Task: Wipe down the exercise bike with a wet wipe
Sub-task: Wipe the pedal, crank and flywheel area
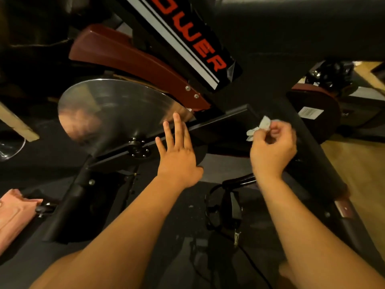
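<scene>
The exercise bike fills the view: a black frame tube with red lettering, a dark red guard and a shiny steel flywheel. My left hand is spread flat with straight fingers over the black bar beside the flywheel's lower right edge. My right hand pinches a crumpled white wet wipe just off the black frame tube that slants down to the right. A black pedal with its strap hangs below my right wrist.
A dark mat lies under the bike, with wooden floor to the right. A pink cloth lies at the left edge. A pale wooden board and a second dark red machine part stand farther off.
</scene>
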### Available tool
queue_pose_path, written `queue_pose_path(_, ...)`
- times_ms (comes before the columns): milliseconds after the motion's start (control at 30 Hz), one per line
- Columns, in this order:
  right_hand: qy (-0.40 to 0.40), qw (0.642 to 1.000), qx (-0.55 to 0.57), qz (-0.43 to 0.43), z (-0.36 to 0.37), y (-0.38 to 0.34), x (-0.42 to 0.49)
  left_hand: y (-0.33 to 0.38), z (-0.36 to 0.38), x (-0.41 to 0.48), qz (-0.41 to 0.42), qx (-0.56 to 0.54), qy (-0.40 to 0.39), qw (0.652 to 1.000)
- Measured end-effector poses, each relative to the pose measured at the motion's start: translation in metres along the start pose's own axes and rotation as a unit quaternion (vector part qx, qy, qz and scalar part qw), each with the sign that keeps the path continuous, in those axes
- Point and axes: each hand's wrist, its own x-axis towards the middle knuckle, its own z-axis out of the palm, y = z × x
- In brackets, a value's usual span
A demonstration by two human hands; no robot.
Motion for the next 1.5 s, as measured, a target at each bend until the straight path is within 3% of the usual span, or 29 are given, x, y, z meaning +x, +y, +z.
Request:
queue_pose_path(100,0.005,0.985,0.026,0.170,0.040,-0.001,-0.038,0.002,0.003,0.001,-0.006,0.007,0.004,1.000)
queue_pose_path(200,-0.068,0.914,0.098,0.388,0.064,-0.008,-0.058,0.001,0.004,0.002,-0.006,0.003,0.004,1.000)
queue_pose_path(267,-0.027,0.909,0.122,0.397,0.053,-0.007,-0.044,0.000,0.005,0.002,-0.003,-0.002,0.005,1.000)
queue_pose_path(367,0.112,0.899,0.194,0.376,0.030,0.001,-0.006,0.000,0.009,0.004,0.001,-0.020,0.020,1.000)
queue_pose_path(433,0.165,0.901,0.166,0.365,0.029,-0.001,0.003,0.004,0.009,0.005,-0.002,-0.040,0.020,0.999)
queue_pose_path(500,0.148,0.925,0.115,0.330,0.043,-0.013,-0.014,0.005,0.010,0.005,-0.003,-0.048,0.015,0.999)
queue_pose_path(567,0.027,0.966,0.071,0.248,0.057,-0.024,-0.043,0.003,0.008,0.005,-0.001,-0.041,0.009,0.999)
queue_pose_path(633,-0.077,0.981,0.052,0.173,0.052,-0.014,-0.055,-0.001,0.005,0.004,0.009,-0.036,0.000,0.999)
queue_pose_path(667,-0.081,0.985,0.039,0.148,0.040,-0.005,-0.048,-0.004,0.004,0.004,0.016,-0.034,-0.009,0.999)
queue_pose_path(800,0.101,0.989,-0.039,0.100,-0.012,0.023,0.023,-0.019,-0.004,0.003,0.046,-0.018,-0.039,0.998)
queue_pose_path(867,0.086,0.990,-0.072,0.081,-0.015,0.024,0.028,-0.019,-0.007,0.002,0.054,-0.015,-0.050,0.997)
queue_pose_path(967,-0.102,0.986,-0.102,0.087,0.022,0.010,-0.022,-0.018,-0.007,0.002,0.057,-0.018,-0.056,0.997)
queue_pose_path(1033,-0.214,0.971,-0.055,0.093,0.047,-0.004,-0.059,-0.017,-0.007,0.001,0.048,-0.016,-0.068,0.996)
queue_pose_path(1133,-0.130,0.986,0.079,0.073,0.058,-0.036,-0.062,-0.020,-0.006,0.003,0.055,-0.006,-0.069,0.996)
queue_pose_path(1267,0.017,0.996,0.066,-0.050,0.041,-0.048,-0.037,-0.031,-0.010,0.001,0.077,-0.025,-0.078,0.994)
queue_pose_path(1367,0.002,0.979,-0.002,-0.204,0.039,-0.036,-0.031,-0.037,-0.009,0.002,0.086,-0.035,-0.077,0.993)
queue_pose_path(1433,-0.096,0.924,-0.069,-0.365,0.049,-0.029,-0.039,-0.035,-0.007,0.003,0.088,-0.046,-0.084,0.992)
queue_pose_path(1500,-0.205,0.878,-0.090,-0.422,0.061,-0.032,-0.042,-0.033,-0.005,0.005,0.084,-0.061,-0.082,0.991)
